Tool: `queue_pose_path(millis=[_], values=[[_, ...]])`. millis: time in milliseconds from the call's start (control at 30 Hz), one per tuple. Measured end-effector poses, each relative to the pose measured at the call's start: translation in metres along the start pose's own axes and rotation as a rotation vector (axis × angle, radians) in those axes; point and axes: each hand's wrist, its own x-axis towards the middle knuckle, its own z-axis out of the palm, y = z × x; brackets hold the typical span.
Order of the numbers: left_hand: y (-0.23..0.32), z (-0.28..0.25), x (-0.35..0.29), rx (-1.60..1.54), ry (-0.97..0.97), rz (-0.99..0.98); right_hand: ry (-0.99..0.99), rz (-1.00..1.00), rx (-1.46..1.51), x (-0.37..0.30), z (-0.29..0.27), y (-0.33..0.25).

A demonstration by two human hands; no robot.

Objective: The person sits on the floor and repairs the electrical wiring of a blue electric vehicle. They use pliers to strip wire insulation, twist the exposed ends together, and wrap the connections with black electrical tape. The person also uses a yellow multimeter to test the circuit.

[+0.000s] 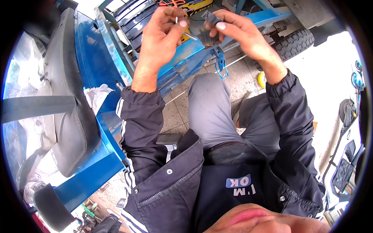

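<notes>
My left hand (162, 40) is raised over the blue metal frame (186, 58), fingers curled in a pinch. Between its thumb and fingers is a thin silver metal pin (190, 36), one bright end pointing toward my right hand; another short silver tip shows above the thumb, and I cannot tell whether both belong to one piece. Level with it, my right hand (243, 35) pinches a small black block-like part (211, 18) between thumb and fingertips. The two hands are apart, with a small gap between the pin and the black part.
A black padded seat (64, 85) stands along the left on a blue body panel (91, 50). Behind my hands are a yellow-and-black box (196, 6) and orange-red cables (171, 3). A black tyre (293, 44) sits at the right, a blue hook (220, 64) below the frame.
</notes>
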Motion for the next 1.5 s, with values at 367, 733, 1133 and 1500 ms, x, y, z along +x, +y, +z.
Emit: queue_pose_path(millis=[367,733,1133,1500], values=[[-0.004,0.000,0.004,0.195,0.006,0.047,0.169,-0.328,-0.600,0.014,0.018,0.006],[0.003,0.000,0.002,0.446,0.024,0.192,0.108,-0.326,-0.770,0.012,0.012,-0.009],[-0.001,0.001,0.001,0.474,0.057,0.189,0.129,-0.349,-0.733,0.011,0.023,-0.012],[-0.002,0.001,0.000,0.454,0.013,0.138,0.300,-0.237,-0.695,0.020,0.041,-0.015]])
